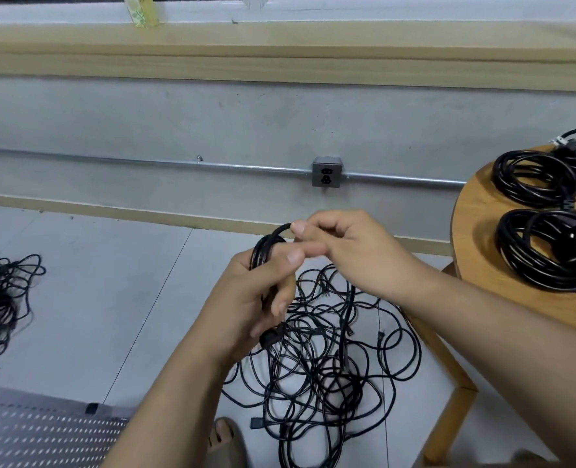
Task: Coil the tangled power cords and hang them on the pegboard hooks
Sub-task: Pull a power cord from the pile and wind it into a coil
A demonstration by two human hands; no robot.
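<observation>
A small upright coil of thin black power cord (262, 248) is gripped by the left hand (246, 298), its top loop pinched from the right by the right hand (354, 255), above the tangled black cord heap (340, 383) on the floor.

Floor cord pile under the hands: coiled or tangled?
Tangled: the floor pile sprawls in loose crossing loops, unlike the neat coils on the table.

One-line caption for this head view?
Left hand grips a cord coil, right hand pinches its loop, above a tangled pile.
</observation>
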